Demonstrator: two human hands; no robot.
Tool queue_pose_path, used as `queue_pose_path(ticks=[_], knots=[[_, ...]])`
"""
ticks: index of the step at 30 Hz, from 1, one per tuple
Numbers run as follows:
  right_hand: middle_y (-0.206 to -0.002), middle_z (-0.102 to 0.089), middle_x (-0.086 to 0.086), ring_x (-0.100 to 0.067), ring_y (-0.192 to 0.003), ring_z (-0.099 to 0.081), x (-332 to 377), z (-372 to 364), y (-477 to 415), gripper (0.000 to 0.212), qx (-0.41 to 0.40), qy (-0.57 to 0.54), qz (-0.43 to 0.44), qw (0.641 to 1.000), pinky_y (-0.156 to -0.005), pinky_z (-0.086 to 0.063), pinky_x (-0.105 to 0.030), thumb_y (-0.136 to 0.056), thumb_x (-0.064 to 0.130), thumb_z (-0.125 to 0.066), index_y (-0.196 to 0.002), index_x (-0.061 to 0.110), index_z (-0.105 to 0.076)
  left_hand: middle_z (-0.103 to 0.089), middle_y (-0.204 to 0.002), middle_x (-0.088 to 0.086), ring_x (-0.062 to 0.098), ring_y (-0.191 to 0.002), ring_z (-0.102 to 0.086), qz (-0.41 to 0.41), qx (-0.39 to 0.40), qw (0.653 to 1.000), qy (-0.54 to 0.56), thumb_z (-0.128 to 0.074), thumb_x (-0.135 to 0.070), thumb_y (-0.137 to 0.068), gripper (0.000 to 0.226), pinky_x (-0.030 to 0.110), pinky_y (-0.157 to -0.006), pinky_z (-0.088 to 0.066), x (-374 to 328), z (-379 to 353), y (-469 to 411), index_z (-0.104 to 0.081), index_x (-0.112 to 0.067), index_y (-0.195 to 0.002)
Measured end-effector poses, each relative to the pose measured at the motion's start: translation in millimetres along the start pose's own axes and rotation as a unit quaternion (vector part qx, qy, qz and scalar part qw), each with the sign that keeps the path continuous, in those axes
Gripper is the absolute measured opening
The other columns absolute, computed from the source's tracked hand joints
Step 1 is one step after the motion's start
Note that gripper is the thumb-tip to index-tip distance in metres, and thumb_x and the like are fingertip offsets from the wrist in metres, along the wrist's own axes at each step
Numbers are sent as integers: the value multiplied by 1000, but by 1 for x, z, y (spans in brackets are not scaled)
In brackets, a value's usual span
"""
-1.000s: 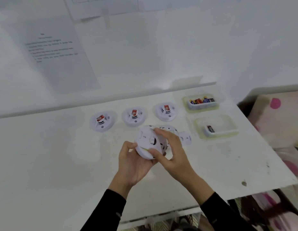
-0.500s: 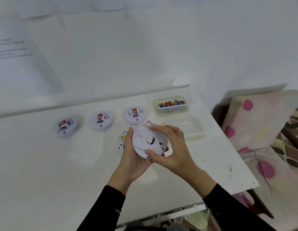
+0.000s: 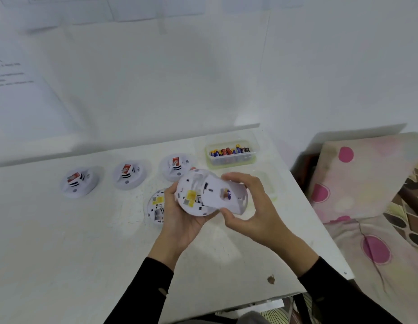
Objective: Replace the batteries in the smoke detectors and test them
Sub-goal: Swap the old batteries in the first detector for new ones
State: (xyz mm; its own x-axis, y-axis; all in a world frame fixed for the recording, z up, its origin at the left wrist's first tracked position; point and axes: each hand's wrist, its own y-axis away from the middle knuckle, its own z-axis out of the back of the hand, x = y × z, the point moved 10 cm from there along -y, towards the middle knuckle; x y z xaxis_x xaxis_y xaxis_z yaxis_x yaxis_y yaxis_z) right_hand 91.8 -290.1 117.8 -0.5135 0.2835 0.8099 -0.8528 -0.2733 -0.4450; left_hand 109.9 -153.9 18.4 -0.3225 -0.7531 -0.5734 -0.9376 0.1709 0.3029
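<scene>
**A:** Where's the detector being worked on?

**B:** Off the surface, over the desk (image 3: pixel 86 253) toward its right edge. The left hand (image 3: pixel 180 220) cups the smoke detector (image 3: pixel 191 195), fingers curled round its rim. Its flat back with the yellow label faces the camera.

**A:** And the other hand?

**B:** The right hand (image 3: pixel 257 220) pinches the white back plate (image 3: pixel 217 199), tilted off the detector's right side.

**A:** Behind them?

**B:** An overturned detector (image 3: pixel 156 206) lies just past the left hand. Beyond it is a row of three detectors (image 3: pixel 129 175), domes up. Near the far right corner, a clear tub (image 3: pixel 231 157) holds mixed batteries (image 3: pixel 229 150).
</scene>
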Motion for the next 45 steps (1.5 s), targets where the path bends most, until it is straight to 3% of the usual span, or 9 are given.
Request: queue_pose_path(ticks=[8, 14, 17, 20, 24, 29, 33, 38, 45], knots=[[-122, -56, 12, -11, -116, -51, -57, -39, 51, 46, 112, 98, 13, 989, -95, -43, -31, -72, 27, -77, -113, 22, -57, -66, -125, 24, 51, -122, -56, -89, 2, 993, 83, -37, -37, -82, 52, 63, -94, -50, -38, 0, 4, -79, -16, -104], [-123, -54, 17, -6, -115, -47, -83, -72, 65, 43, 217, 185, 20, 958, -96, -36, -27, -73, 36, -69, -113, 33, -53, -63, -129, 26, 52, -127, -51, -66, -7, 993, 94, -32, -47, -95, 60, 64, -94, -49, -34, 0, -2, -77, -11, -109], [-127, -55, 14, -5, -119, -46, -71, -64, 55, 34, 187, 147, 25, 971, -99, -40, -29, -80, 37, -70, -111, 30, -58, -64, -128, 25, 50, -127, -52, -56, -9, 995, 88, -39, -56, -93, 62, 63, -94, -49, -32, 0, -6, -76, -11, -112], [-116, -62, 6, -10, -113, -54, -40, -37, 20, 17, 75, 82, 45, 993, -97, -42, -27, -88, 23, -65, -104, 17, -67, -62, -132, 25, 49, -127, -53, -43, -13, 996, 79, -46, -55, -88, 66, 61, -94, -49, -29, 1, -10, -60, -10, -134], [-110, -63, 3, -13, -107, -54, -16, -12, -28, 20, -32, 90, 56, 994, -94, -41, -23, -91, 14, -54, -105, 13, -69, -60, -134, 23, 40, -113, -64, -29, -17, 998, 51, -53, -54, -83, 75, 56, -86, -57, -22, -2, -14, -48, -13, -146], [-113, -61, 2, -15, -108, -52, -18, -16, -55, 27, -37, 187, 25, 981, -91, -40, -33, -81, 22, -46, -97, 17, -68, -62, -129, 18, 31, -102, -69, -27, -9, 999, 29, -51, -53, -85, 72, 49, -81, -59, -19, -10, -16, -47, -17, -147], [-106, -60, 1, -20, -95, -52, -24, -22, -59, 26, -38, 250, 6, 967, -79, -42, -36, -78, 22, -39, -89, 16, -62, -66, -121, 14, 28, -100, -68, -36, -2, 999, 8, -43, -50, -96, 49, 48, -81, -57, -18, -13, -19, -56, -23, -135], [-95, -55, -3, -19, -81, -43, -31, -23, -66, 26, -33, 248, -11, 968, -74, -44, -40, -77, 19, -32, -81, 11, -57, -71, -113, 11, 25, -97, -70, -42, -13, 999, -9, -39, -47, -101, 41, 48, -85, -56, -15, -10, -22, -60, -24, -128], [-94, -50, 2, -18, -90, -41, -37, -19, -67, 14, -20, 163, -52, 985, -82, -40, -30, -79, 20, -41, -81, 12, -53, -70, -112, 13, 28, -98, -67, -48, -22, 998, -14, -46, -49, -94, 43, 48, -93, -48, -11, -13, -28, -62, -23, -124]])
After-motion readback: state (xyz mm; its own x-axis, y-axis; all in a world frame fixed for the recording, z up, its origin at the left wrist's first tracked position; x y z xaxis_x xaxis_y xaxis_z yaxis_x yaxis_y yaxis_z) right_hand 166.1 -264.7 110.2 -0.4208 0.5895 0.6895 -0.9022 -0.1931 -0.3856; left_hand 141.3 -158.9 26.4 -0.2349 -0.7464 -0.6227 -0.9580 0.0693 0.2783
